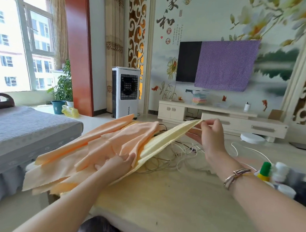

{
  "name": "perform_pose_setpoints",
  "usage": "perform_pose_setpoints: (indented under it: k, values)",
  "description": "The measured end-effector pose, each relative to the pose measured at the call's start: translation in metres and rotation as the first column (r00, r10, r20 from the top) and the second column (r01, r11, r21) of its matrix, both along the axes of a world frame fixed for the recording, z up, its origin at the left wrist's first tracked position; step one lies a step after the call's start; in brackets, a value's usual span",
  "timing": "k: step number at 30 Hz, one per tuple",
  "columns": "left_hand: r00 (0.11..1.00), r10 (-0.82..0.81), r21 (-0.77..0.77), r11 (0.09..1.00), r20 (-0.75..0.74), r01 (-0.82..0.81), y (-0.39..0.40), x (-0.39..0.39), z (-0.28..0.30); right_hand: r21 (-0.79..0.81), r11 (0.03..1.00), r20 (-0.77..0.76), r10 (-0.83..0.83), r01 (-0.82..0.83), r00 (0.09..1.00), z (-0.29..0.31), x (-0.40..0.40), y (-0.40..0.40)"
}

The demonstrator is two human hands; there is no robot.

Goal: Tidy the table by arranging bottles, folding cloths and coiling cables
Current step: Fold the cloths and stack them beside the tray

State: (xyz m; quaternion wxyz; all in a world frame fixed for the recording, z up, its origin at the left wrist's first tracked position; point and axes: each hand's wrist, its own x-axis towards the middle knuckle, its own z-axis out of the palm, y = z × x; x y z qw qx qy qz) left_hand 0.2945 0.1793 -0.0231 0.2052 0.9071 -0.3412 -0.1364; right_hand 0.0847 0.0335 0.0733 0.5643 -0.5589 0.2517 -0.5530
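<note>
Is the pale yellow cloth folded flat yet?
No. The pale yellow cloth is lifted and stretched: right hand pinches its far corner, left hand holds the near end.

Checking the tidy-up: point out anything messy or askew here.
White cables lie tangled on the table, partly under the yellow cloth. Orange cloths are heaped unfolded, overhanging the left edge.
</note>
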Motion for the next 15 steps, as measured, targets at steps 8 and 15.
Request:
perform_pose_setpoints:
  k: [8,15]
  values:
    - [0.973,-0.166,-0.322,0.923,0.159,0.21,-0.016,-0.091,0.047,0.029,0.993,0.093,0.108,-0.111,0.99,0.024,-0.046,0.001]
    - [0.895,-0.088,-0.294,0.926,0.437,0.235,-0.003,-0.124,0.067,-0.059,0.997,-0.039,-0.055,0.053,0.998,0.029,-0.064,0.005]
